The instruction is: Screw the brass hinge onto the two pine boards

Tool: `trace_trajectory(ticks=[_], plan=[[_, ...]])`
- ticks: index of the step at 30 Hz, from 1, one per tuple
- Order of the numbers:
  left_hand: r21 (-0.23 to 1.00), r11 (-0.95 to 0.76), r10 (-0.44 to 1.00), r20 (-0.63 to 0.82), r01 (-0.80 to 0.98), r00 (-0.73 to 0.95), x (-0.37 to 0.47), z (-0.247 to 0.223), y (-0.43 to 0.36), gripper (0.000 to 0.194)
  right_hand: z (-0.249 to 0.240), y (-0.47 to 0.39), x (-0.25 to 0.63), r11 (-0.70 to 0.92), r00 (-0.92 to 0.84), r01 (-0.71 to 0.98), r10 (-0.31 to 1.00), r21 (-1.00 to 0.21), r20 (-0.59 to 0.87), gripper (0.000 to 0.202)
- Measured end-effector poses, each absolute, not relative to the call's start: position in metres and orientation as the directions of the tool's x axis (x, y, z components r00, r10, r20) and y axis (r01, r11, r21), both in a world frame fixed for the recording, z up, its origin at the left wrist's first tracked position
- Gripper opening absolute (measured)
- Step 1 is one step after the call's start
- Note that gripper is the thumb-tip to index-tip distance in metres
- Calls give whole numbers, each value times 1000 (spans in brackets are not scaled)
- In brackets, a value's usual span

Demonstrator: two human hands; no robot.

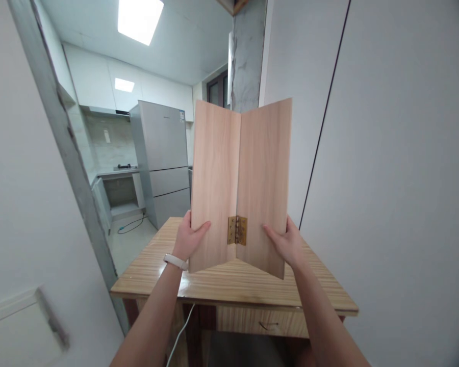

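Two light wooden boards, a left board (216, 178) and a right board (263, 168), are joined by a brass hinge (237, 230) low on their seam. They stand upright, angled to each other like a partly opened book, above the table. My left hand (189, 235) grips the left board's lower outer edge, thumb on the near face and fingers hidden behind. On the lower outer edge of the right board, my right hand (288, 242) holds the same way. A pale band (175, 261) circles my left wrist.
Beneath the boards is a wood-grain table (149, 280) with a drawer (252, 321) in front. A white cable (181, 331) hangs at its front. Beyond stand a grey fridge (164, 148) and kitchen cabinets; a white wall (398, 178) rises on the right.
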State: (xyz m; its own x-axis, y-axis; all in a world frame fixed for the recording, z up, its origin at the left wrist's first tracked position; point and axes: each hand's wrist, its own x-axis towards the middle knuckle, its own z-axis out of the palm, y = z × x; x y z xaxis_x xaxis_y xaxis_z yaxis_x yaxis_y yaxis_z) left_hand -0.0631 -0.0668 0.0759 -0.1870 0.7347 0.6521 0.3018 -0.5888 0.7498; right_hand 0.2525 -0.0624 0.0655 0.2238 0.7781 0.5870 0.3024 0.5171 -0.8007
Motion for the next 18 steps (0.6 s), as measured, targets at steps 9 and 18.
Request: trace_trajectory(ticks=[9, 18], plan=[[880, -474, 878, 476, 43, -59, -77, 62, -66, 63, 49, -64, 277, 389, 97, -64, 919, -919, 383, 73], [877, -476, 876, 479, 56, -54, -78, 65, -67, 63, 47, -65, 276, 397, 89, -97, 917, -913, 389, 71]])
